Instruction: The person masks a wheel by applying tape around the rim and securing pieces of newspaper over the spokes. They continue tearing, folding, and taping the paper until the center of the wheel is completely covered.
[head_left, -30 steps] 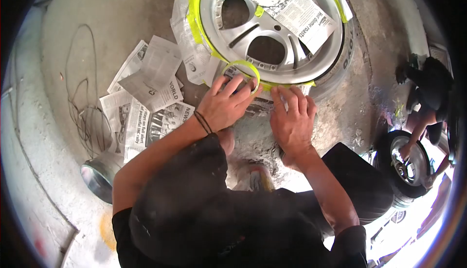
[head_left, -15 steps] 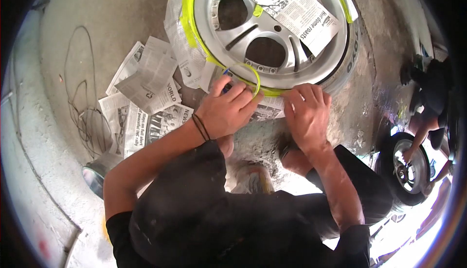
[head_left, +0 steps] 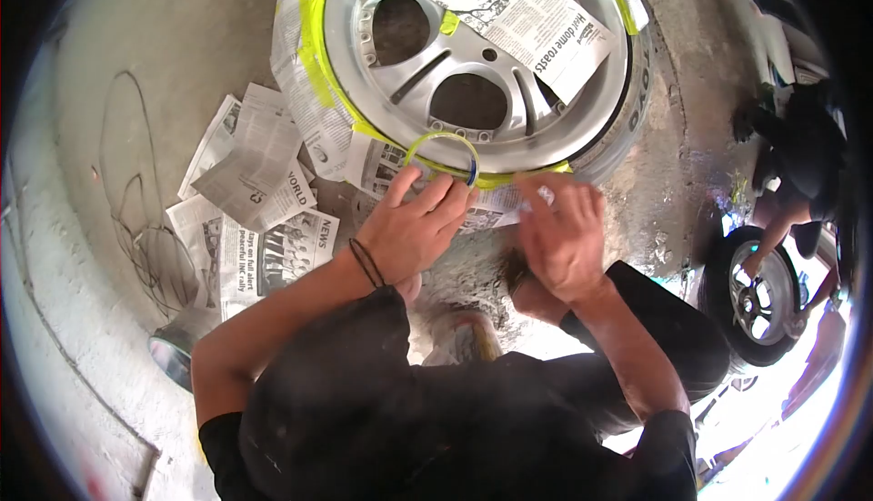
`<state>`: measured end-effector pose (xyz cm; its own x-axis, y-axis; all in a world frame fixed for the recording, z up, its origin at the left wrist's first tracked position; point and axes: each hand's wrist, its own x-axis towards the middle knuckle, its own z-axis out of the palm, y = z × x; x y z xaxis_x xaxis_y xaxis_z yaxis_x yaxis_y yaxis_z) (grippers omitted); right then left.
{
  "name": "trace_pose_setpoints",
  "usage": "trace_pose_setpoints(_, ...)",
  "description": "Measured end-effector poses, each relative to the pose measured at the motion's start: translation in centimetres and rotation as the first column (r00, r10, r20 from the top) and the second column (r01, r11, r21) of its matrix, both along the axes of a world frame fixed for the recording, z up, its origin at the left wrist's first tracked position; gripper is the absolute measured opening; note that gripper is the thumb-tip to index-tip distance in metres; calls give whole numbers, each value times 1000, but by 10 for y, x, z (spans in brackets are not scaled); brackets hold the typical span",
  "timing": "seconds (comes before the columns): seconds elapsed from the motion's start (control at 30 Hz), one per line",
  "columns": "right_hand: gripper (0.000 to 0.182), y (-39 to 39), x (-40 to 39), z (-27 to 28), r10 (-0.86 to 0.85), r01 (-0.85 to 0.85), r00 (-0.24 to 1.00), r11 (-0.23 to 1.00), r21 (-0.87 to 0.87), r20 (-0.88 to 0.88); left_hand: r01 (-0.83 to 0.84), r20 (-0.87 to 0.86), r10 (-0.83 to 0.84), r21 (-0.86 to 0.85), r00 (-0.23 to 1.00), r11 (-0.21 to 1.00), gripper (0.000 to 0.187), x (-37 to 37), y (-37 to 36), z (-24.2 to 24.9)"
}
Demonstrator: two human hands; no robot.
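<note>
A silver alloy wheel (head_left: 496,148) in its tyre lies flat on the ground in front of me. Neon-yellow masking tape (head_left: 314,37) runs along its rim, over newspaper (head_left: 300,110) tucked around the tyre. My left hand (head_left: 411,226) is closed on a roll of yellow tape (head_left: 443,135), held upright at the rim's near edge. To its right, my right hand (head_left: 566,239) hovers by the taped edge, slightly blurred, fingers bent, with a gap between thumb and fingers. Another newspaper sheet (head_left: 577,51) covers part of the spokes.
Loose newspaper sheets (head_left: 250,169) lie left of the wheel, beside a tangled wire (head_left: 150,255) and a metal can (head_left: 171,355). At the right, another person (head_left: 800,151) handles a second wheel (head_left: 762,292). A container (head_left: 464,337) stands between my legs.
My right hand has lifted from the taped rim edge and its fingers have shifted. The tape roll has turned in my left hand. The whole view has shifted, moving the wheel leftward.
</note>
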<state>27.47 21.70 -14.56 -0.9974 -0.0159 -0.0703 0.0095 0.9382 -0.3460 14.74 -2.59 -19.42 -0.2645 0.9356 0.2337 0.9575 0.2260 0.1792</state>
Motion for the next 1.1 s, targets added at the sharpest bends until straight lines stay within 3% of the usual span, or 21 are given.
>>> trace_pose_setpoints(0.07,56,19,1,1,-146,158,985,978,137,-93,-7,26,7,10,1000,1000,36,4,0,-4)
trace_pose_setpoints(0.1,56,28,10,-3,-147,158,985,978,139,-89,-11,55,10,17,998,1000,45,4,0,-6)
trace_pose_setpoints(0.17,52,40,27,-16,-76,90,996,930,356,-53,-23,78,21,24,997,999,55,2,1,-7)
trace_pose_setpoints(0.3,42,43,10,0,-93,94,995,935,341,-20,-59,127,54,36,990,998,54,2,-4,-5)
trace_pose_setpoints(0.33,31,37,-7,11,-106,132,989,947,292,-103,-58,138,47,76,989,995,51,2,-3,-6)
trace_pose_setpoints(0.37,31,31,-15,14,-101,125,990,952,280,-98,-64,141,55,63,989,996,51,3,-3,-8)
trace_pose_setpoints(0.43,23,20,-34,9,-99,106,985,993,43,-143,-72,219,42,130,975,989,48,-4,1,-11)
trace_pose_setpoints(0.47,21,9,-41,5,-35,37,980,999,7,-194,-78,178,47,174,983,982,41,-9,3,-12)
trace_pose_setpoints(0.6,15,-29,-55,-8,-113,99,991,981,-169,-78,-134,185,102,168,977,977,33,-31,-6,-7)
trace_pose_setpoints(0.73,8,-55,-78,-32,-165,123,982,926,-356,-88,-195,201,176,80,964,977,23,-60,-20,13)
trace_pose_setpoints(0.77,8,-65,-87,-35,-171,127,981,922,-365,-92,-222,198,214,19,956,975,22,-69,-25,16)
trace_pose_setpoints(0.87,7,-80,-94,-37,-188,104,951,942,-320,-245,-270,117,263,45,958,962,20,-87,-32,17)
trace_pose_setpoints(1.07,7,-48,-59,-21,-169,140,957,981,-134,-237,-257,-7,257,21,966,966,17,-106,-39,29)
trace_pose_setpoints(1.1,7,-47,-56,-22,-177,145,949,980,-136,-262,-284,2,285,-48,959,957,23,-107,-42,33)
